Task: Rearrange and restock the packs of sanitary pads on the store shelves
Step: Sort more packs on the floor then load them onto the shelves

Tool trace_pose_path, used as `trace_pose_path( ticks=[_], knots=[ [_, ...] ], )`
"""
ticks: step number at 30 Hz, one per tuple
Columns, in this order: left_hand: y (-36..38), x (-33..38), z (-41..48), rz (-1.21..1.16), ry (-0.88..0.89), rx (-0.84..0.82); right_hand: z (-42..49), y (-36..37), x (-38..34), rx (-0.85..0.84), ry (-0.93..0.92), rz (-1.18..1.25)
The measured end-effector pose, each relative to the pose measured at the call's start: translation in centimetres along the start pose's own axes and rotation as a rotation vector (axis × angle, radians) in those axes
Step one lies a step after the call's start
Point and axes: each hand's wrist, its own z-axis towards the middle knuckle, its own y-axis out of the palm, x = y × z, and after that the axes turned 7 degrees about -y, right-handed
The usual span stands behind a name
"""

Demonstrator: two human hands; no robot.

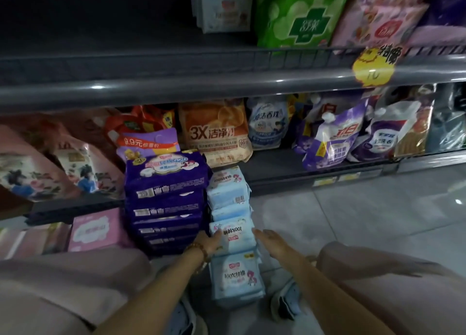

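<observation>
Bracketing one pale-blue pack (235, 235) in the blue column (228, 191) on the floor (353, 221), just beside the purple stack (166, 196), we seem to be at the pick-up step of restocking. Our right hand (267, 239) lies along the pack's right edge with fingers (261, 234) straight and holding nothing. Our left hand (210, 242) touches its left edge, but we cannot tell whether it curls round. Next we would need to squeeze from both sides, lift without toppling the packs above, and pick a shelf spot. The upper shelf (176, 87) at left is too dark to read, and the column's base is hidden.
</observation>
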Motion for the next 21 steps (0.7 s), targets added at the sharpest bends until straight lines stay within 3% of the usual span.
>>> trace_pose_path(
  ticks=[6,14,18,21],
  knots=[
    [1.0,-0.9,1.1,-0.162,0.001,-0.108,1.1,1.7,0.5,-0.114,0.022,0.091],
    [2.4,1.8,-1.7,-0.039,0.139,-0.180,-0.3,0.0,0.1,0.068,-0.024,0.339],
    [2.2,3.5,-4.1,0.075,0.230,-0.205,-2.2,-2.2,-1.0,0.188,-0.111,0.627],
    [1.2,4.0,-5.5,-0.032,0.239,-0.227,-4.1,-4.0,-2.5,0.083,-0.230,0.618]
  ],
)
